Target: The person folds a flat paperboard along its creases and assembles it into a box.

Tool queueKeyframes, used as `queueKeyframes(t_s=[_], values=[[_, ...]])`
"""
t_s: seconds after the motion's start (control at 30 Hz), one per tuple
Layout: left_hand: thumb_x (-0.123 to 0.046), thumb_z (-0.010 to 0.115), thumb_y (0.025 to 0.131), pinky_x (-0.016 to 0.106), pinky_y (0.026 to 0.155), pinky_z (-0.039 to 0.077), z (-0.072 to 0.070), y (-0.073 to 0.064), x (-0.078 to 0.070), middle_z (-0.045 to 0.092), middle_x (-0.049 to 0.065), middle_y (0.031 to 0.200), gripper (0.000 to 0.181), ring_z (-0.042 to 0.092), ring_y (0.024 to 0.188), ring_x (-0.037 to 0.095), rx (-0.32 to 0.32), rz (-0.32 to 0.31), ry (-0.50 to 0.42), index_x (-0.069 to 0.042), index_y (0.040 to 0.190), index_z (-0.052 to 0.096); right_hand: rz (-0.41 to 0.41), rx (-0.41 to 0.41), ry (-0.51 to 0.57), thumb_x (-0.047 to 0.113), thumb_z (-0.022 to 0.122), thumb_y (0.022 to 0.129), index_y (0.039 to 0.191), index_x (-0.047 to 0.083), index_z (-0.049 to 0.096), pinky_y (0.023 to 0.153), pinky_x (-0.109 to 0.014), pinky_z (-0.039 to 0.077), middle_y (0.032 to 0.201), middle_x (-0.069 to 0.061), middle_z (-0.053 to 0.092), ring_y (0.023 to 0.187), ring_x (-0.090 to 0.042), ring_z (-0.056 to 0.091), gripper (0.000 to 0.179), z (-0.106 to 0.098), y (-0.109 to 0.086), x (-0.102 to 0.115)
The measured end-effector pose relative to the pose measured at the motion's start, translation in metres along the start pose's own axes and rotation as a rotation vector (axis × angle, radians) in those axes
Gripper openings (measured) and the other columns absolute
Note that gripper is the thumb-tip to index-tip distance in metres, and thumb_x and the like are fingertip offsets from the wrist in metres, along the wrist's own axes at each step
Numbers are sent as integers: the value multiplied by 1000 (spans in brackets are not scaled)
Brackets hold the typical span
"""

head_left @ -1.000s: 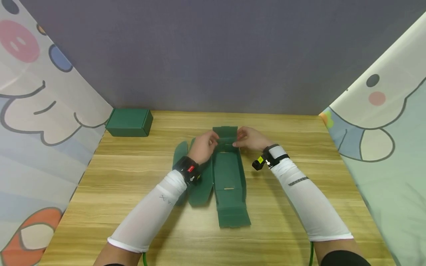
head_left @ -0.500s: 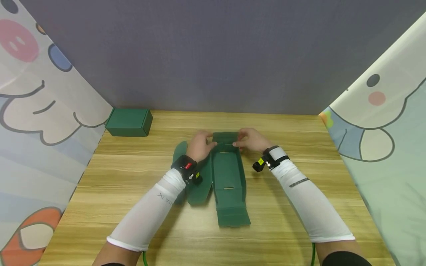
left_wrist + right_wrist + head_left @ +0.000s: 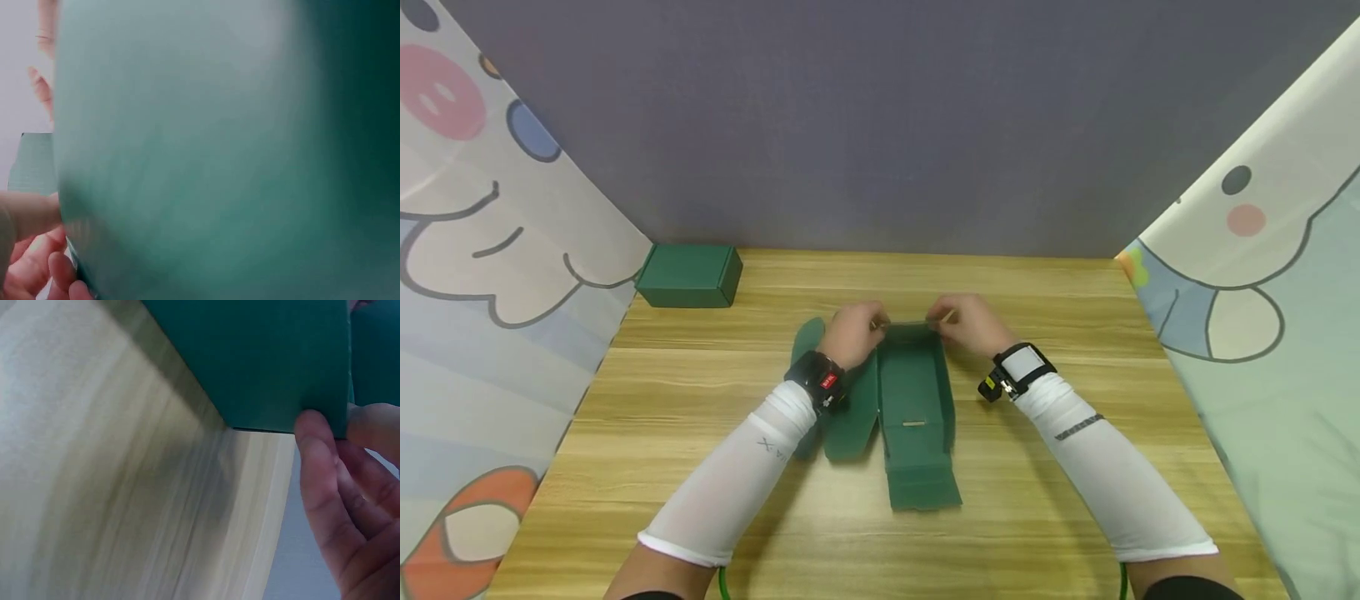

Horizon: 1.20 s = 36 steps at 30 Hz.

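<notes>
A green cardboard box [image 3: 912, 383], partly folded, lies lengthwise on the wooden table. Its long sides stand up, its near end flap [image 3: 924, 487] lies outward, and its lid [image 3: 852, 425] spreads to the left. My left hand [image 3: 852, 333] pinches the far left corner; in the left wrist view the lid hides most of that hand. At the far right corner, my right hand [image 3: 972, 323] pinches the far end wall between thumb and fingers. The right wrist view shows the fingertips [image 3: 312, 428] against the outside of the green side wall.
A closed green box [image 3: 688, 277] stands at the table's back left corner. Behind the wooden table [image 3: 1037, 500] rises a grey partition [image 3: 880, 125]. Cartoon-printed sheets [image 3: 1247, 283] border both sides.
The far end flap, upright and then tilted inward, is now folded down into the box end. Both hands have followed it and stay at the far corners.
</notes>
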State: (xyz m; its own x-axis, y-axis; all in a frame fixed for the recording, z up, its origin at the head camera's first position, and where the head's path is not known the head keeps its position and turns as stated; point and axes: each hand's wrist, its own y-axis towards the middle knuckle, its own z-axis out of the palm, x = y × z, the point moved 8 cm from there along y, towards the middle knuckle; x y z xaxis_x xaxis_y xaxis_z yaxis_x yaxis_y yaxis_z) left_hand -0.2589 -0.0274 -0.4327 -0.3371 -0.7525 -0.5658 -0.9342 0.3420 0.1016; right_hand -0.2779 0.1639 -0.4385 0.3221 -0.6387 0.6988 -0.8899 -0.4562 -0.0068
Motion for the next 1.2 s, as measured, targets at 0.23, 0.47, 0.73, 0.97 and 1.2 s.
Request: queueKeyframes(t_s=[0.23, 0.47, 0.73, 0.97, 1.2], values=[[-4, 73, 91, 41, 86, 60, -1, -1, 2, 78, 8, 104, 15, 72, 97, 25, -17, 6, -94, -9, 105, 74, -8, 14, 33, 0, 68, 94, 117, 8, 75, 76, -34, 64, 115, -14, 76, 87, -22, 76, 25, 4, -1, -2], [-3, 67, 94, 41, 86, 59, -1, -2, 5, 78, 8, 112, 18, 70, 97, 23, 20, -7, -129, -10, 109, 74, 67, 68, 187, -2, 64, 97, 122, 4, 74, 77, -39, 66, 121, -20, 74, 88, -27, 78, 27, 5, -5, -8], [-20, 48, 107, 44, 97, 57, -1, -2, 4, 75, 7, 116, 27, 70, 110, 24, 138, -35, -98, -11, 119, 71, 157, 110, 177, 14, 56, 104, 128, 8, 73, 88, -46, 63, 134, -18, 71, 91, -29, 79, 30, 0, -11, -5], [-32, 70, 98, 36, 80, 57, 2, -4, 3, 72, 4, 108, 33, 66, 96, 19, 211, -52, -84, -12, 125, 68, 117, 138, 86, 39, 81, 91, 130, 12, 72, 93, -44, 61, 132, -9, 73, 116, -28, 72, 49, 2, -10, 2], [-23, 78, 93, 37, 90, 58, 5, -2, 1, 72, 7, 125, 44, 68, 105, 21, 235, -17, -7, -11, 133, 64, 73, 123, -68, 27, 86, 86, 132, 9, 70, 87, -42, 63, 123, -14, 74, 108, -30, 73, 52, 8, -4, 12]])
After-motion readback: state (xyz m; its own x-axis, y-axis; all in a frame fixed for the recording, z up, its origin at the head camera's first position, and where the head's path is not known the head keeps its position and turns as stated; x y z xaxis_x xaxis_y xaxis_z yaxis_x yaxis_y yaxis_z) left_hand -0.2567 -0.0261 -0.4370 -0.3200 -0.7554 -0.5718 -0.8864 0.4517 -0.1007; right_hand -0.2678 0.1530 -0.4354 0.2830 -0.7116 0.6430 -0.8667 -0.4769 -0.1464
